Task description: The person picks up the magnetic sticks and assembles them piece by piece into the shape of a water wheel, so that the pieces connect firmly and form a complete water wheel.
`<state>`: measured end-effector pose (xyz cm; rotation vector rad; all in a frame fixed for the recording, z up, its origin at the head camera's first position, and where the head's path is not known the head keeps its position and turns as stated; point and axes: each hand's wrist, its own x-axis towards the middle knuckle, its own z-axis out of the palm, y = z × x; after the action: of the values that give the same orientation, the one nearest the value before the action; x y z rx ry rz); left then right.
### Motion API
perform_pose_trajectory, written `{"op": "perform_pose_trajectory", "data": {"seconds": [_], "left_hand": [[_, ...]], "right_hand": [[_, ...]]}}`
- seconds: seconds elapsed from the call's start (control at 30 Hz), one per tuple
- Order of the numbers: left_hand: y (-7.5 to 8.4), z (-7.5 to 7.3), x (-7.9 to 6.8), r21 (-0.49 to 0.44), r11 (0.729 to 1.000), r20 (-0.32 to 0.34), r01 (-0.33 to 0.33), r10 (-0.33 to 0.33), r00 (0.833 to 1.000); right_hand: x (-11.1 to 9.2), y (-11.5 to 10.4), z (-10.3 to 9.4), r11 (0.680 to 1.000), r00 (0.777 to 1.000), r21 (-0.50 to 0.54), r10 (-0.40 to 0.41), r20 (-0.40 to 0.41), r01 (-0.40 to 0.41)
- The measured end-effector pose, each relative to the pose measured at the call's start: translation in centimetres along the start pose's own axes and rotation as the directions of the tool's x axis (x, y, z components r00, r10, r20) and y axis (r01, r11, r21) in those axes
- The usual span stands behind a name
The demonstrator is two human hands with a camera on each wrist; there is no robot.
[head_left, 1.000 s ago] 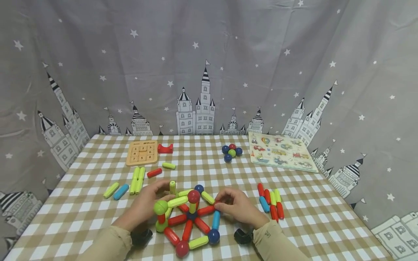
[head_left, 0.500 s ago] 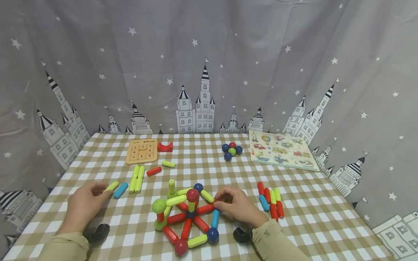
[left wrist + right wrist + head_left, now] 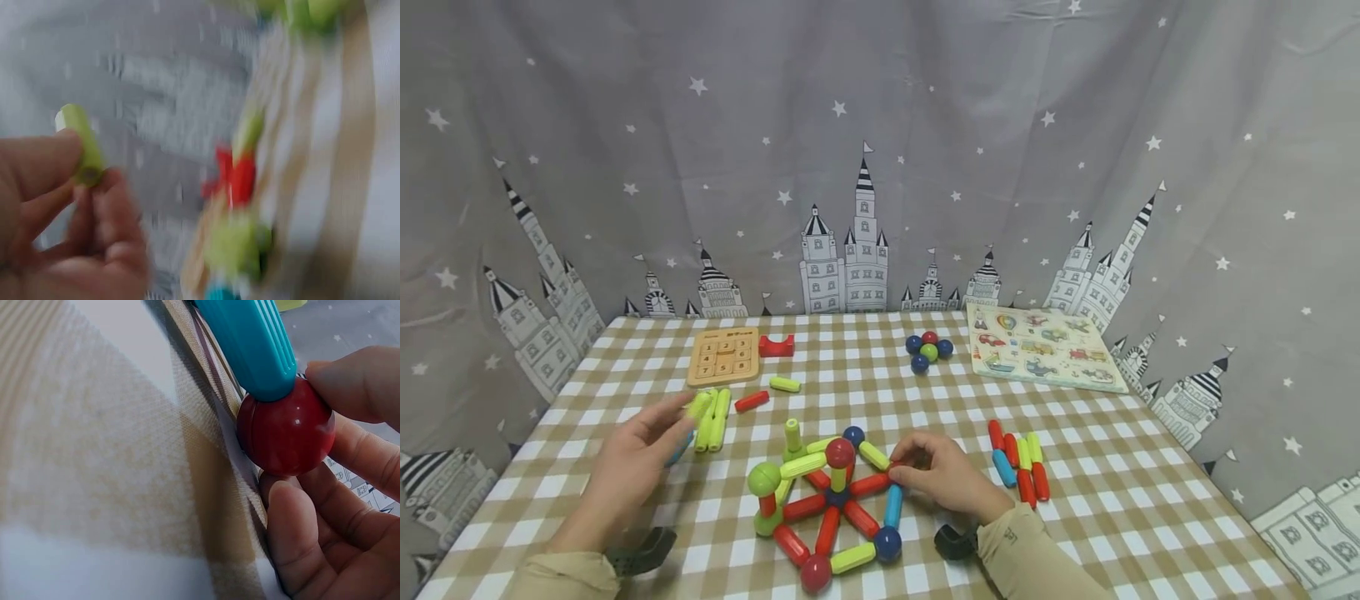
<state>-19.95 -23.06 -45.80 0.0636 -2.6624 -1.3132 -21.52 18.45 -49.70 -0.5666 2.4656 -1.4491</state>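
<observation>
My left hand (image 3: 632,458) pinches a yellow-green magnetic rod (image 3: 87,147) between thumb and fingers, raised left of the structure. Behind it in the head view lie a pair of yellow-green rods (image 3: 718,421), and a blue rod (image 3: 680,448) is partly hidden by the hand. My right hand (image 3: 943,475) grips a red ball (image 3: 287,428) at the right corner of the wheel-shaped rod-and-ball structure; a blue rod (image 3: 250,347) joins that ball. Red rods spread from a dark blue hub ball (image 3: 838,497). A green ball (image 3: 764,479) and another red ball (image 3: 840,453) stand raised, bridged by a yellow-green rod (image 3: 803,465).
Several loose rods (image 3: 1025,479) lie right of the right hand. Farther back are a wooden number puzzle (image 3: 696,367), a red arch-cut block (image 3: 777,347), a cluster of balls (image 3: 928,352) and a picture board (image 3: 1045,348). A grey castle-print curtain (image 3: 880,100) hangs behind.
My left hand left the structure, took the yellow-green rod from the far left of the table, and has lifted it rightward. The right hand stays at the red ball.
</observation>
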Motion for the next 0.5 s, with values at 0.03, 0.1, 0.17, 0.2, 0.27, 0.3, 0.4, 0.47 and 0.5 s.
{"op": "perform_pose_trajectory", "data": {"seconds": [0.03, 0.1, 0.17, 0.2, 0.27, 0.3, 0.4, 0.47, 0.5], "left_hand": [[0.8, 0.3, -0.2, -0.024, 0.997, 0.055, -0.067, 0.068, 0.996], [2.3, 0.8, -0.4, -0.027, 0.969, 0.134, -0.247, 0.248, 0.959], [3.6, 1.0, 0.1, 0.035, 0.866, 0.155, -0.499, 0.488, 0.859], [4.3, 1.2, 0.5, 0.077, 0.79, 0.157, -0.608, 0.592, 0.79], [5.5, 1.6, 1.6, 0.131, 0.653, 0.2, -0.746, 0.72, 0.665], [6.1, 1.9, 2.2, 0.134, 0.604, 0.235, -0.785, 0.751, 0.617], [7.4, 3.0, 3.6, 0.082, 0.538, 0.361, -0.839, 0.768, 0.529], [8.0, 3.9, 4.0, 0.033, 0.53, 0.429, -0.848, 0.758, 0.491], [8.1, 4.3, 4.1, 0.005, 0.525, 0.452, -0.851, 0.758, 0.47]], "right_hand": [[0.1, 0.1, 0.0, 1.0, 1.0, 0.001, -0.003, 0.004, 0.003], [0.3, 0.4, 0.1, 1.0, 1.0, -0.003, -0.013, 0.012, 0.013], [0.4, 0.5, 0.1, 1.0, 1.0, -0.009, -0.018, 0.012, 0.018], [0.4, 0.6, 0.1, 1.0, 1.0, -0.015, -0.023, 0.011, 0.023], [0.4, 0.7, 0.1, 0.999, 1.0, -0.025, -0.023, 0.005, 0.023], [0.4, 0.7, 0.0, 0.999, 1.0, -0.028, -0.022, 0.0, 0.022], [0.2, 0.8, -0.1, 1.0, 1.0, -0.026, -0.002, -0.005, 0.002], [0.2, 0.8, -0.1, 1.0, 1.0, -0.018, 0.005, -0.002, -0.005], [0.2, 0.8, -0.1, 1.0, 1.0, -0.013, 0.007, 0.001, -0.007]]}}
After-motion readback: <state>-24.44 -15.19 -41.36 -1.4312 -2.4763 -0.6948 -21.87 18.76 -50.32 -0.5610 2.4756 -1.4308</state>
